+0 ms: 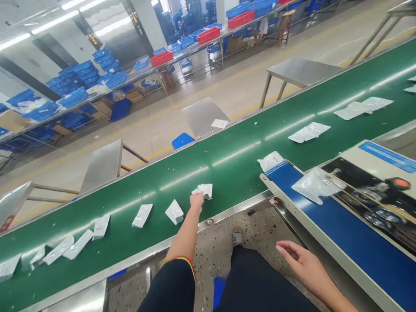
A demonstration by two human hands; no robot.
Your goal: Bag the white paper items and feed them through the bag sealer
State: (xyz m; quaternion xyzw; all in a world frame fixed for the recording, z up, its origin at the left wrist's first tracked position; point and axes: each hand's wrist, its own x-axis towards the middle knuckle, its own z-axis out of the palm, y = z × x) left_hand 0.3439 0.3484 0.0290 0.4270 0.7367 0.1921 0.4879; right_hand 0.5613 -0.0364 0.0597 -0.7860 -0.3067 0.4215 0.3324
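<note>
My left hand [196,200] reaches over the green conveyor belt [234,173], its fingers closed on the near end of a white packet [206,190]. A second white packet [174,212] lies on the belt just left of that hand. My right hand [300,261] hangs above the floor beside the blue belt of a machine [305,216], fingers loosely apart and nothing in them. On that blue belt rests a clear-and-white pouch [316,185]. Another white packet [271,161] lies on the green belt at the machine's end.
Several more white packets [142,216] are spread along the green belt to both sides. Metal side tables [208,115] adjoin its far edge, one bearing a white packet [219,123]. Farther back, a long bench holds red bins [161,58] and blue bins [186,42].
</note>
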